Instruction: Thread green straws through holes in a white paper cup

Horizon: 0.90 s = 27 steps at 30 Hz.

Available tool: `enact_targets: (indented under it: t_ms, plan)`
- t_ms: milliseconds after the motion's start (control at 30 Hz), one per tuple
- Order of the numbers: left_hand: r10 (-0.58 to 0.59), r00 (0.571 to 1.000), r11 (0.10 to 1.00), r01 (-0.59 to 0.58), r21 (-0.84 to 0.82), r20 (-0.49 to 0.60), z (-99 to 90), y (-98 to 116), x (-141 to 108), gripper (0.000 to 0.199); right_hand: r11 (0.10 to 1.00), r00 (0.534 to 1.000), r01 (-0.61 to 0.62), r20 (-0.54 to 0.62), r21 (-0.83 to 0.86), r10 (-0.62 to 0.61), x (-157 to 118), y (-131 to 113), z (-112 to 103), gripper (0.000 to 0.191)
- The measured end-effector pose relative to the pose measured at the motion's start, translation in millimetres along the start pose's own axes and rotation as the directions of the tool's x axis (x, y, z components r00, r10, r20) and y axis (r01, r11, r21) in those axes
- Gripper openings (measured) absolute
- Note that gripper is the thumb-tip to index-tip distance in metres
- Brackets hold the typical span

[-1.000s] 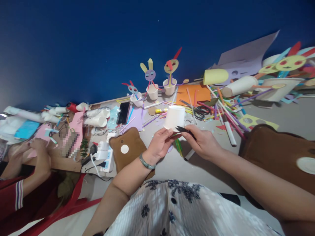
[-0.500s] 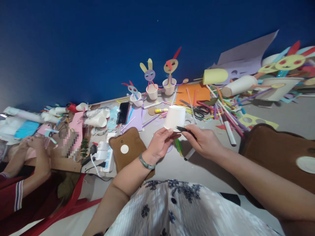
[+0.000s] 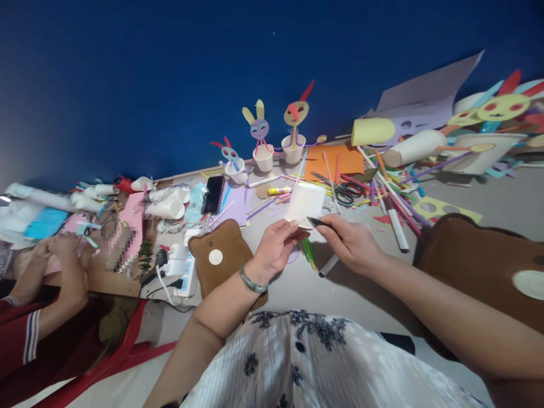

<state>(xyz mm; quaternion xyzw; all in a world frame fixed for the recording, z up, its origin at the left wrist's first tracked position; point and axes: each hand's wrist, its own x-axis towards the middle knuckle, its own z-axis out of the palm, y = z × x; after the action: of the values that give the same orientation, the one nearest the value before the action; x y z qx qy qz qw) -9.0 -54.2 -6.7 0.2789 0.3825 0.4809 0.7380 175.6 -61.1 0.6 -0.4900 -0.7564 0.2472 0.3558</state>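
My left hand is closed on the rim of a white paper cup, which is upside down and tilted a little to the right. My right hand grips a slim black pointed tool; the fingers hide most of it, so I cannot tell its exact kind. The tool's tip is at the cup's lower side, close to the rim. Below the hands, a white marker with a black tip and some green strips lie on the table.
Paper-cup figures stand along the blue wall. Black-handled scissors, a glue stick, orange paper and markers lie behind the cup. Brown bear-shaped pouches flank my arms. Left are a power strip, phone and another person's hands.
The cup has tilted to the right and shifted slightly that way. The black tool has turned a little against it. Both hands keep their hold.
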Motion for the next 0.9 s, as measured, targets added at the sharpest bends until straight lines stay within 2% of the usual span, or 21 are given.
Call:
enact_targets:
  t_ms: [100,167,233,300,367,433,567,667,767,833,900]
  plan:
    - [0.009,1.0,1.0,-0.008,0.021,-0.019,-0.8,2.0,0.4,0.035,0.938,0.993,-0.116,0.051,0.326,0.105,4.2,-5.1,-3.1,0.038]
    - [0.022,0.999,0.998,-0.02,0.058,-0.03,-2.2,2.5,1.0,0.031,0.901,0.989,-0.147,0.064,0.407,0.132,5.1,-5.9,-4.4,0.038]
    - [0.03,0.998,0.995,-0.024,0.096,-0.055,-3.3,2.8,1.4,0.029,0.948,0.993,-0.115,0.016,0.298,0.116,3.8,-4.4,-4.0,0.032]
    - [0.035,0.996,0.993,-0.025,0.116,-0.082,-3.6,3.1,1.4,0.027,0.994,0.998,-0.057,-0.017,0.089,0.059,1.1,-1.2,-2.1,0.026]
    - [0.038,0.995,0.993,-0.027,0.115,-0.095,-2.9,3.5,1.6,0.027,0.997,1.0,-0.005,-0.002,-0.081,0.005,-2.2,2.3,0.3,0.026]
    - [0.039,0.995,0.993,-0.029,0.112,-0.09,-2.1,4.0,2.2,0.03,0.984,0.999,0.035,0.013,-0.174,-0.033,-5.0,4.9,1.9,0.028]
    - [0.034,0.997,0.987,-0.023,0.156,-0.073,-2.5,7.1,3.9,0.039,0.984,0.997,0.055,-0.049,-0.169,-0.064,-7.2,6.4,0.5,0.031]
    - [0.1,0.993,0.955,-0.077,0.287,-0.065,-4.7,13.7,3.5,0.04,0.993,0.98,0.034,-0.191,-0.109,-0.055,-5.2,6.5,-3.0,0.029]
    - [0.127,0.992,0.881,-0.115,0.459,0.005,-6.4,22.5,1.3,0.037,0.999,0.946,0.013,-0.322,-0.037,-0.024,-0.3,5.9,-7.3,0.034]
    - [0.08,0.994,0.857,-0.103,0.505,0.068,-6.8,27.1,-0.1,0.039,0.997,0.964,-0.028,-0.26,0.077,0.047,3.7,4.5,-10.0,0.039]
    - [0.031,0.993,0.867,-0.083,0.491,0.113,-6.8,29.4,-0.7,0.044,0.967,0.987,-0.119,-0.082,0.225,0.141,7.2,3.1,-11.6,0.044]
